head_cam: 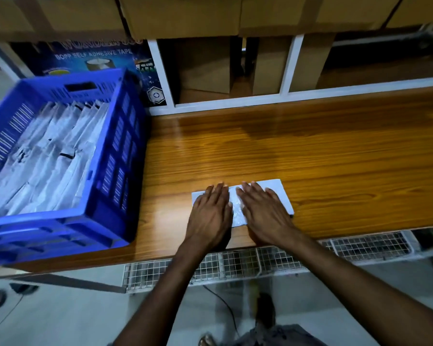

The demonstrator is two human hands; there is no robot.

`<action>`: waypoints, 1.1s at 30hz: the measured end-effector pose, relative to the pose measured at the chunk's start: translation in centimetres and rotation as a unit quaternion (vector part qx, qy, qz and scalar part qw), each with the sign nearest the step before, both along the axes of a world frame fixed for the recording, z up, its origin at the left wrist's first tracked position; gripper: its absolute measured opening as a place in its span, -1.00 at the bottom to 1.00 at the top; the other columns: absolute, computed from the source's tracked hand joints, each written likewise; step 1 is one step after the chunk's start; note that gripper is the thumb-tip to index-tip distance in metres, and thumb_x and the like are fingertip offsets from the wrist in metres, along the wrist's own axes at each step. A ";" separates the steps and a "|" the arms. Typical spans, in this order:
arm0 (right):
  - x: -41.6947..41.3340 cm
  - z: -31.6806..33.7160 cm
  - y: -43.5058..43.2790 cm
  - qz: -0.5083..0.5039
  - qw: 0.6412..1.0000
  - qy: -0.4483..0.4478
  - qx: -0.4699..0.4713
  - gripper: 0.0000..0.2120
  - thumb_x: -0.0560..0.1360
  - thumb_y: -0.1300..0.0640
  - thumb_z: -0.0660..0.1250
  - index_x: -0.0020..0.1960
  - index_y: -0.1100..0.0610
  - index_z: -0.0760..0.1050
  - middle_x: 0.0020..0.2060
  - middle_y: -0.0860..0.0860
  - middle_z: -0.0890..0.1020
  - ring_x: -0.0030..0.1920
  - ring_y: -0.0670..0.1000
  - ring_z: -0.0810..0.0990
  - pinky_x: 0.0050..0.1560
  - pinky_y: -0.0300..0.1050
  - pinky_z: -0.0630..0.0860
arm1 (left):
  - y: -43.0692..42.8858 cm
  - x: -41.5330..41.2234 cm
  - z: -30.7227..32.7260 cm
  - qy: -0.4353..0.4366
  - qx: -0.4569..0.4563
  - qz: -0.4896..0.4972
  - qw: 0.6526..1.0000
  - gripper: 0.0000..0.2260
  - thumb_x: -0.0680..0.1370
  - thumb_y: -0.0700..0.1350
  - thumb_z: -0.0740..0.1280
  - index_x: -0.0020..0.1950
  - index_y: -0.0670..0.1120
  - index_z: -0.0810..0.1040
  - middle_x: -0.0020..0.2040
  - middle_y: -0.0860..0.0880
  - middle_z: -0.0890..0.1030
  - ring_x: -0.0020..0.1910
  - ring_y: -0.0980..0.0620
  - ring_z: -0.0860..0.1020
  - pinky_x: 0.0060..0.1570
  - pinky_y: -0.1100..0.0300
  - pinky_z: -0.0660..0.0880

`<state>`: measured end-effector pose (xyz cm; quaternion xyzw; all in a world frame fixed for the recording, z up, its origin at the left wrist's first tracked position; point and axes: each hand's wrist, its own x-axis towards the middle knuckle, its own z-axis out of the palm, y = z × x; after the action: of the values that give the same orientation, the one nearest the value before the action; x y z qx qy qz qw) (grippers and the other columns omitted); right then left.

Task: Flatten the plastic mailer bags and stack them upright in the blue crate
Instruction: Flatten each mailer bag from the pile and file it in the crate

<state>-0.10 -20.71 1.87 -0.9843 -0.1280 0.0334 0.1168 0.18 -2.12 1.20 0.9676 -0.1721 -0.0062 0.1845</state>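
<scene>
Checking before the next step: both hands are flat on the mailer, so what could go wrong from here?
The mailer bag lies near the front edge of the table under the left hand and right hand; a stroke toward the body could slide it off. The bags in the blue crate lean and look crowded, so slotting another in might tip the row.

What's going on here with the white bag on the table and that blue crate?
A person is pressing a white mailer bag flat on the wooden table, left hand and right hand side by side with straight fingers. The blue crate at the table's left end holds a row of white bags standing on edge. This bag is not yet in it.
</scene>
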 end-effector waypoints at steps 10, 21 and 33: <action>0.8 -2.2 -3.5 -0.052 0.996 0.059 -0.035 -0.09 0.51 -0.57 -0.17 0.64 -0.06 -0.32 0.61 -0.04 -0.33 0.59 -0.03 -0.39 0.59 0.09 -0.27 | 0.3 -0.1 -3.3 0.007 0.076 0.055 0.996 -0.30 0.64 0.41 -0.04 0.69 0.09 0.01 0.69 0.06 -0.06 0.67 -0.03 -0.12 0.61 -0.01 -0.06; 0.8 -1.4 -6.4 -0.056 0.991 0.087 -0.079 -0.22 0.56 -0.46 -0.34 0.62 -0.05 -0.40 0.60 -0.01 -0.35 0.59 -0.01 -0.40 0.53 0.25 -0.38 | 2.4 0.6 -0.8 0.059 0.063 0.117 0.989 -0.21 0.56 0.54 -0.15 0.68 0.16 -0.21 0.66 0.14 -0.30 0.63 0.05 -0.33 0.61 -0.07 -0.22; -6.7 -0.4 -4.0 0.071 0.994 0.065 -0.059 -0.11 0.53 -0.53 -0.03 0.63 -0.12 -0.33 0.61 -0.10 -0.31 0.59 -0.07 -0.36 0.57 0.08 -0.21 | 4.3 -5.7 -2.1 0.042 0.078 -0.090 0.992 -0.15 0.58 0.50 0.06 0.69 0.08 -0.14 0.66 0.13 -0.21 0.64 0.06 -0.27 0.60 0.08 -0.20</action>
<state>-6.78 -24.66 1.43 -0.9736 -0.1877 0.1130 0.0642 -5.47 2.22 -0.87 0.9586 -0.2496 -0.0765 0.1141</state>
